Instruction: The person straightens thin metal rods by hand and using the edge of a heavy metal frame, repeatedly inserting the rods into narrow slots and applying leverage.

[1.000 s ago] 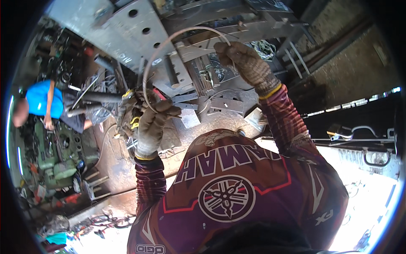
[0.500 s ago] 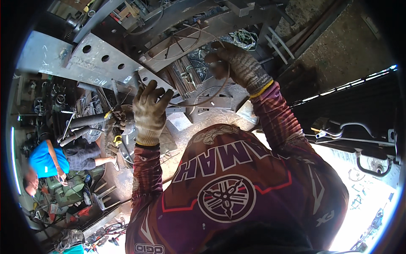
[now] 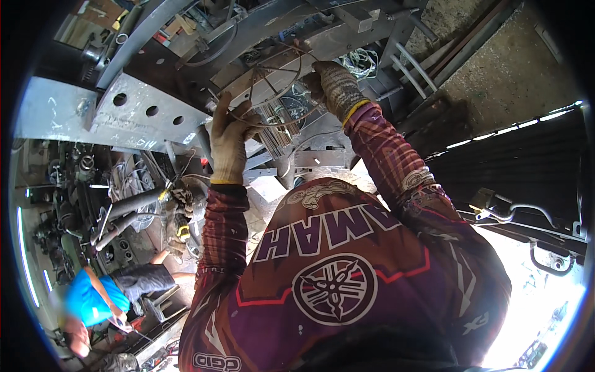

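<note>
Both my hands wear worn, dirty knit work gloves. A thin bent metal rod (image 3: 308, 115) curves between them in a wide hoop. My left hand (image 3: 228, 139) has its fingers curled about the rod's left side, with the index finger raised. At the right side my right hand (image 3: 333, 90) is closed on the same rod; its fingertips are partly hidden in shadow. Just beyond the hands, a round wire frame with crossing spokes (image 3: 268, 82) rests against the steel beam (image 3: 325, 42), partly behind the hoop. Below it lies a bundle of thin metal rods (image 3: 276, 133).
A steel plate with round holes (image 3: 133, 111) juts in from the left. Coiled pale cord (image 3: 361, 62) and metal bars (image 3: 416, 67) are at the far right. A co-worker in a blue shirt (image 3: 93, 297) is at the lower left among tools. A dark corrugated panel (image 3: 514, 161) stands right.
My hands have moved closer together, carrying the hoop toward the spoked wire frame. The right hand shifted left and the left hand slightly right. My view has turned a little; the co-worker appears lower.
</note>
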The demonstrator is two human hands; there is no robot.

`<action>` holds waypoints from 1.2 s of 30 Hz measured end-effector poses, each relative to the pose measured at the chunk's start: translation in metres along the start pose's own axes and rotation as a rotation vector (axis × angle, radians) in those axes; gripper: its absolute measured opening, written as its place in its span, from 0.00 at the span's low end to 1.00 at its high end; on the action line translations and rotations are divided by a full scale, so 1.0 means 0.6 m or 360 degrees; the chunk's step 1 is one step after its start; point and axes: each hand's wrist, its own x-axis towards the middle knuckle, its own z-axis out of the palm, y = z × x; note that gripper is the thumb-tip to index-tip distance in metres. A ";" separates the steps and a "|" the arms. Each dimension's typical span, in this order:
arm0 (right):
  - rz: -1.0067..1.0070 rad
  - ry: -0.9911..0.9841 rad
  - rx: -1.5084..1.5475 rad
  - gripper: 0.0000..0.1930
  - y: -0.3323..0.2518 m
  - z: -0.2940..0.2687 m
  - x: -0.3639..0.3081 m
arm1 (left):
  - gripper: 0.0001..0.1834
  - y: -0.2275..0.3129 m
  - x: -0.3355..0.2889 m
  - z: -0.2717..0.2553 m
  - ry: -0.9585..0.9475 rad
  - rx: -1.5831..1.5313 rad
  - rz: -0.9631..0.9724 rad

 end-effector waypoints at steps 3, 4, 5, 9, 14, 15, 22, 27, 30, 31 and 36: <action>-0.0134 0.0011 -0.0242 0.17 0.005 0.004 0.030 | 0.34 0.019 0.057 -0.022 -0.0108 -0.0098 -0.0116; -0.0202 -0.0006 -0.0356 0.20 0.008 0.010 0.032 | 0.33 0.023 0.071 -0.031 -0.0094 0.0046 -0.0075; -0.0230 -0.0021 -0.0356 0.22 0.009 0.017 0.033 | 0.31 0.030 0.085 -0.040 -0.0079 0.0190 -0.0034; -0.0119 -0.0192 -0.0139 0.16 0.014 0.020 0.043 | 0.26 0.018 0.132 -0.064 -0.0036 0.0382 -0.0034; -0.0203 -0.0191 0.0391 0.16 0.038 0.033 -0.053 | 0.25 0.011 0.149 -0.061 0.0034 0.0327 -0.0022; -0.0187 -0.0285 0.0394 0.15 0.051 0.030 -0.063 | 0.24 0.009 0.149 -0.059 0.0032 0.0310 -0.0022; -0.0229 -0.0270 0.0172 0.18 0.057 0.033 -0.054 | 0.22 0.006 0.104 -0.054 0.0022 0.0410 0.0009; -0.0283 -0.0127 -0.0124 0.19 0.037 0.025 -0.050 | 0.20 0.010 0.080 -0.058 -0.0119 0.1350 0.0194; -0.0248 -0.0167 -0.0011 0.20 0.033 0.020 -0.045 | 0.22 0.029 0.070 -0.051 -0.0208 0.1879 0.0423; -0.0238 -0.0161 -0.0003 0.19 0.030 0.022 -0.047 | 0.24 0.039 0.067 -0.047 -0.0227 0.2031 0.0467; -0.0277 -0.0273 0.0207 0.16 0.035 0.032 -0.037 | 0.26 0.065 0.085 -0.052 -0.0245 0.2266 0.0428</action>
